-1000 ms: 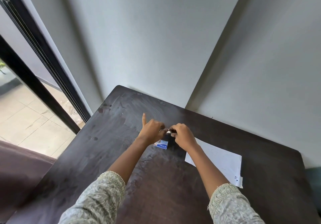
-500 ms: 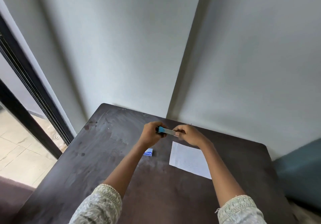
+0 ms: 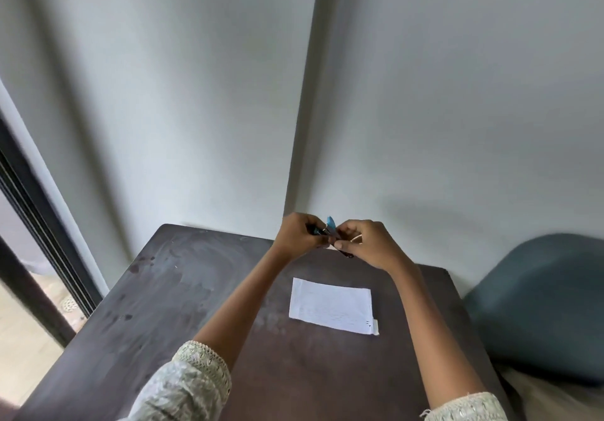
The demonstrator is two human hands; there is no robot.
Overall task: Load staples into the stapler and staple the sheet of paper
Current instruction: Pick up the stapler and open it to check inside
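A small blue stapler (image 3: 330,226) is held up above the far edge of the dark table (image 3: 163,306), its blue top tilted upward. My left hand (image 3: 299,234) grips its left end. My right hand (image 3: 367,244) pinches its right part, with something dark showing below the fingers. Most of the stapler is hidden by the fingers. A white sheet of paper (image 3: 331,306) lies flat on the table below my hands, between my forearms. The staple box is not in view; my left arm may cover it.
Two white walls meet in a corner just behind the table. A dark window frame (image 3: 39,234) runs down the left side. A blue-grey cushion or chair (image 3: 536,303) sits right of the table.
Both hands have lifted the stapler off the table and up toward the wall. The view has swung right. The blue staple box beside my left hand is no longer visible.
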